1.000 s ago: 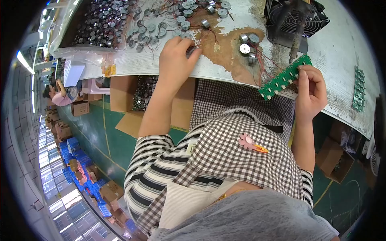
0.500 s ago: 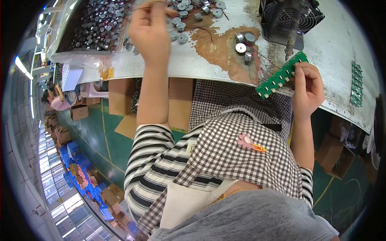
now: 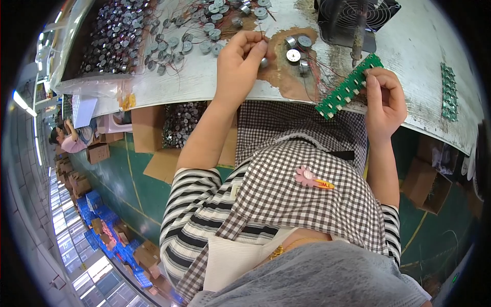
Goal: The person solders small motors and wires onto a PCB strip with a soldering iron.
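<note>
My right hand (image 3: 386,100) grips the upper right end of a long green circuit board (image 3: 348,87) between thumb and fingers. The board is tilted over the table's front edge, with a row of small pale parts along it. Thin wires run from it to a small cluster of round metal motors (image 3: 304,42), one with a white face (image 3: 293,56). To the left, my left hand (image 3: 240,69) is closed in a pinch on thin wires (image 3: 264,37). A small motor (image 3: 264,62) shows just beneath its fingertips, partly hidden by the hand.
Loose motors (image 3: 187,47) lie across the table's left half beside a plastic-lined tray (image 3: 66,82) full of them. A black fan (image 3: 358,15) stands at the back behind a soldering iron (image 3: 358,41). More green boards (image 3: 449,92) lie at right. Below is an open cardboard box (image 3: 148,128).
My left hand has come from the loose motors back and right toward the board, with thin wires pinched in it. My right hand still holds the board. The whole view has shifted slightly.
</note>
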`<act>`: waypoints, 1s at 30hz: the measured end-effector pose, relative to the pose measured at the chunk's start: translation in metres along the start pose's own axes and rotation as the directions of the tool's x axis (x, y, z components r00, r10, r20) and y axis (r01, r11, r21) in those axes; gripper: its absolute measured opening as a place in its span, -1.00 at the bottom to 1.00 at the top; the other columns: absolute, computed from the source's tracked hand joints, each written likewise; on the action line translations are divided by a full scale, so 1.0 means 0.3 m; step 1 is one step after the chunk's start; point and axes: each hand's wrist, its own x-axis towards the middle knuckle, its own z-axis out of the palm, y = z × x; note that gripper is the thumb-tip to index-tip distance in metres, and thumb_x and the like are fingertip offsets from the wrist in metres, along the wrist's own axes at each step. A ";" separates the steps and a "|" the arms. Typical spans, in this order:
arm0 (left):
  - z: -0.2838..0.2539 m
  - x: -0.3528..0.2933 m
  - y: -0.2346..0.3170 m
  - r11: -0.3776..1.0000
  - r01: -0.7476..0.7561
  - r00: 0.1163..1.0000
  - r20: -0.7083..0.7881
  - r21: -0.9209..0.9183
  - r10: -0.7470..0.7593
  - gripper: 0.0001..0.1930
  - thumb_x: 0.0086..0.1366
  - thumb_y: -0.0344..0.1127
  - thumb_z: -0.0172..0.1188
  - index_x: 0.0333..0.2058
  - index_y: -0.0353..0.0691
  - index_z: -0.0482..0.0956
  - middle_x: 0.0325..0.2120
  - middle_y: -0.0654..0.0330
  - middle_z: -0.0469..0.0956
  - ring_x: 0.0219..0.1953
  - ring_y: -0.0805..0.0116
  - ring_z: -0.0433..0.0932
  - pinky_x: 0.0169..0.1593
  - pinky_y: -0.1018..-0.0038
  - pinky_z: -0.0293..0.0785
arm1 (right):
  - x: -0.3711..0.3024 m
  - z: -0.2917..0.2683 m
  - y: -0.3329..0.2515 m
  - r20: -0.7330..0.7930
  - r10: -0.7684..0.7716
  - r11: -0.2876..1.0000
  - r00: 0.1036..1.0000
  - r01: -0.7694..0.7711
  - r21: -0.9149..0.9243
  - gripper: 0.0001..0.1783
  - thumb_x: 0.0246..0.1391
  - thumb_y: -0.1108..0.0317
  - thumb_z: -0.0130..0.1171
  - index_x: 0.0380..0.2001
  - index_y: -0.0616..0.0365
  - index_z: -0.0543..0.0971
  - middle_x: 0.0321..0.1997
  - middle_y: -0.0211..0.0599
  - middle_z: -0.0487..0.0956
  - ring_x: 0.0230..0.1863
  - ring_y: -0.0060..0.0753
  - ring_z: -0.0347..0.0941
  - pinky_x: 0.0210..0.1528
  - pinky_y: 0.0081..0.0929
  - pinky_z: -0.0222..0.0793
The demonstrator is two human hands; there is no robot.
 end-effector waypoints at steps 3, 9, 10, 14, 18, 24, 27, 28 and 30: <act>-0.016 -0.010 0.031 0.973 0.169 0.984 0.080 -0.155 -0.158 -0.86 0.29 -0.40 0.09 -0.27 -0.38 0.46 -0.56 0.28 0.53 -0.52 0.63 0.42 -0.44 0.67 0.35 | 0.003 -0.003 -0.010 0.032 0.008 0.998 0.999 -0.010 0.061 -0.95 0.16 0.56 0.04 -0.36 0.33 0.40 -0.17 -0.15 0.50 -0.37 -0.64 0.40 -0.35 -0.72 0.40; 0.009 -0.032 0.071 0.997 -0.034 0.971 0.235 -0.067 0.049 -0.84 0.28 -0.34 0.13 -0.25 -0.32 0.53 -0.49 0.27 0.55 -0.51 0.57 0.45 -0.43 0.66 0.37 | 0.009 -0.008 -0.021 0.103 -0.027 0.999 0.994 0.031 -0.036 -0.95 0.06 0.64 0.07 -0.37 0.36 0.44 -0.16 -0.13 0.49 -0.40 -0.61 0.44 -0.37 -0.71 0.43; 0.007 -0.033 0.097 0.943 0.229 0.928 0.346 -0.243 -0.136 -0.84 0.25 -0.36 0.17 -0.25 -0.34 0.54 -0.48 0.28 0.55 -0.48 0.59 0.46 -0.42 0.67 0.37 | 0.015 -0.007 -0.026 0.115 -0.063 0.990 0.991 0.076 -0.115 -0.94 0.03 0.65 0.11 -0.38 0.37 0.47 -0.18 -0.13 0.50 -0.42 -0.61 0.45 -0.40 -0.72 0.42; 0.085 -0.044 0.144 0.849 0.441 0.847 0.446 -0.291 -0.288 -0.82 0.22 -0.37 0.22 -0.26 -0.37 0.55 -0.54 0.34 0.52 -0.52 0.68 0.43 -0.50 0.72 0.30 | 0.020 0.010 -0.032 0.112 -0.104 0.979 0.988 0.121 -0.163 -0.94 -0.01 0.62 0.19 -0.42 0.33 0.51 -0.21 -0.16 0.51 -0.45 -0.61 0.45 -0.45 -0.73 0.39; 0.178 -0.056 0.137 0.937 0.288 0.921 0.326 -0.198 -0.214 -0.83 0.20 -0.36 0.24 -0.34 -0.39 0.57 -0.62 0.35 0.51 -0.57 0.68 0.41 -0.51 0.71 0.33 | -0.001 0.015 -0.028 0.113 -0.071 0.997 0.991 0.075 -0.032 -0.90 0.00 0.60 0.17 -0.42 0.33 0.44 -0.18 -0.11 0.51 -0.47 -0.62 0.44 -0.44 -0.71 0.40; 0.229 -0.045 0.103 0.999 0.025 0.954 0.300 -0.030 -0.015 -0.86 0.10 -0.39 0.27 -0.44 -0.37 0.58 -0.62 0.34 0.50 -0.59 0.68 0.38 -0.52 0.69 0.31 | 0.003 0.000 -0.023 0.120 -0.113 0.992 0.986 0.118 -0.034 -0.92 -0.01 0.63 0.12 -0.42 0.34 0.43 -0.17 -0.08 0.51 -0.48 -0.62 0.45 -0.44 -0.71 0.42; 0.245 -0.032 0.104 0.999 -0.012 0.952 0.304 -0.032 0.021 -0.88 0.05 -0.42 0.26 -0.48 -0.37 0.56 -0.63 0.34 0.50 -0.60 0.69 0.35 -0.52 0.67 0.28 | 0.016 -0.003 -0.026 0.134 -0.186 0.976 0.973 0.199 -0.092 -0.92 -0.02 0.63 0.15 -0.43 0.34 0.44 -0.17 -0.08 0.51 -0.48 -0.60 0.47 -0.47 -0.71 0.42; 0.251 -0.027 0.113 0.994 0.081 0.948 0.313 -0.075 -0.053 -0.89 0.03 -0.43 0.25 -0.49 -0.37 0.56 -0.63 0.34 0.50 -0.60 0.69 0.34 -0.52 0.67 0.28 | 0.019 -0.002 -0.028 0.137 -0.190 0.973 0.972 0.205 -0.102 -0.92 -0.03 0.63 0.16 -0.44 0.34 0.46 -0.18 -0.08 0.52 -0.50 -0.60 0.48 -0.48 -0.71 0.42; 0.247 -0.024 0.134 0.992 0.121 0.933 0.344 -0.032 -0.102 -0.91 0.08 -0.44 0.23 -0.46 -0.35 0.55 -0.55 0.32 0.52 -0.56 0.68 0.38 -0.51 0.69 0.31 | 0.025 -0.002 -0.034 0.138 -0.193 0.971 0.971 0.209 -0.112 -0.92 -0.04 0.62 0.17 -0.44 0.33 0.47 -0.18 -0.09 0.52 -0.51 -0.60 0.48 -0.49 -0.72 0.42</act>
